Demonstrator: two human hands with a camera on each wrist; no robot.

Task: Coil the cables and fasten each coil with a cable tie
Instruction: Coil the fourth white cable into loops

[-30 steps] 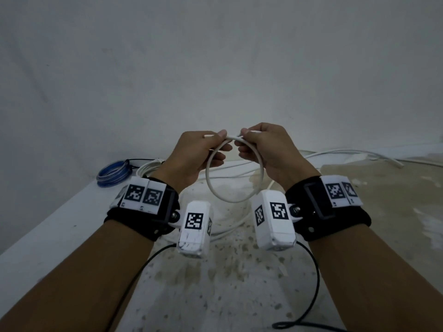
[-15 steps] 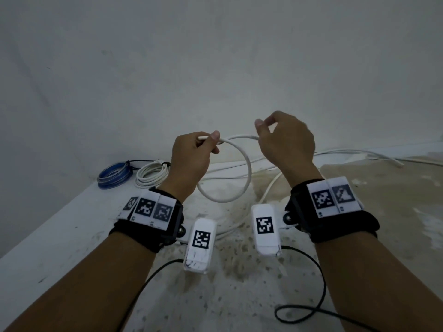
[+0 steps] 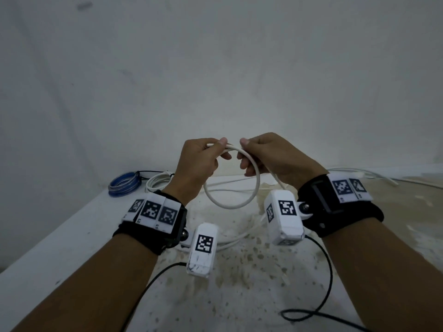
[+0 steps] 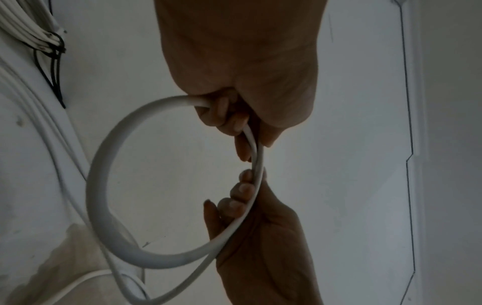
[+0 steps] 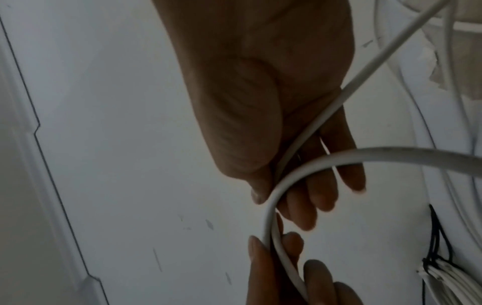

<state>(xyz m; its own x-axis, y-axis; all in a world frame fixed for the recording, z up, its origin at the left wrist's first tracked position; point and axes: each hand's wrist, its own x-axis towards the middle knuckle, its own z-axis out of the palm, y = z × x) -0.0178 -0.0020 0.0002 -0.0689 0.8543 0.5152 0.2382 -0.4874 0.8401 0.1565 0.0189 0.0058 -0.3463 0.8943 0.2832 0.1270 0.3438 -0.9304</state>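
Head view: above the table [image 3: 72, 248], both hands grasp the white cable [image 3: 256, 188], its loop hanging between them. Left hand [image 3: 199, 161] pinches the top; right hand [image 3: 271, 156] curls round the next strand. Blue coil [image 3: 123, 185] and white coil [image 3: 159, 182] lie far left.

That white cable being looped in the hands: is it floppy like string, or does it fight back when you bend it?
Probably springy rather than limp: the white cable holds a smooth round loop in mid-air, sagging nowhere. It likely wants to uncoil, since the left hand and right hand both pinch it at the crossing. It looks smooth, so perhaps a bit slippery.
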